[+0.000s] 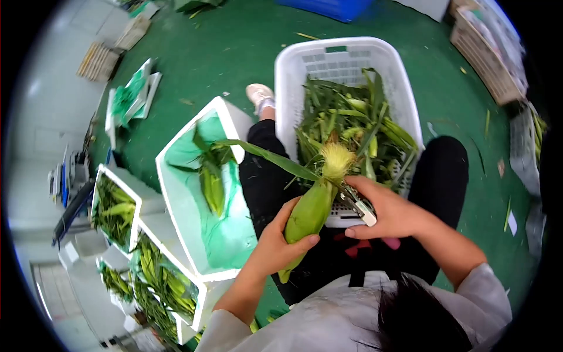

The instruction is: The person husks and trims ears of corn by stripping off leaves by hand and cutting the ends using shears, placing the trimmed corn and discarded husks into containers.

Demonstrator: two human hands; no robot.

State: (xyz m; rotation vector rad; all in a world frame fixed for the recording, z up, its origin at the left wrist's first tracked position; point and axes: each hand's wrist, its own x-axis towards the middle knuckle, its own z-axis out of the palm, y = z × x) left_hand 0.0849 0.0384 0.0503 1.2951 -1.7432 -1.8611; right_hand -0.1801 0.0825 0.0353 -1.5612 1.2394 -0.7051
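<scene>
My left hand (278, 246) is wrapped round a green ear of corn (309, 218), with its pale silk tuft pointing away from me and one long leaf reaching left. In my right hand (384, 208) is a metal cutting tool (359, 205), held against the ear just below the silk. Beyond both hands stands a white plastic basket (410, 94) full of loose husks and leaves (352, 114). To the left, a foam box (176, 211) lined with green plastic holds a husked ear of corn (212, 186).
More foam boxes (141, 202) of corn stand at the lower left. A blue container (325, 9) is at the top edge. Crates (487, 56) line the right side. My legs flank the basket on the green floor (234, 53), where scraps lie.
</scene>
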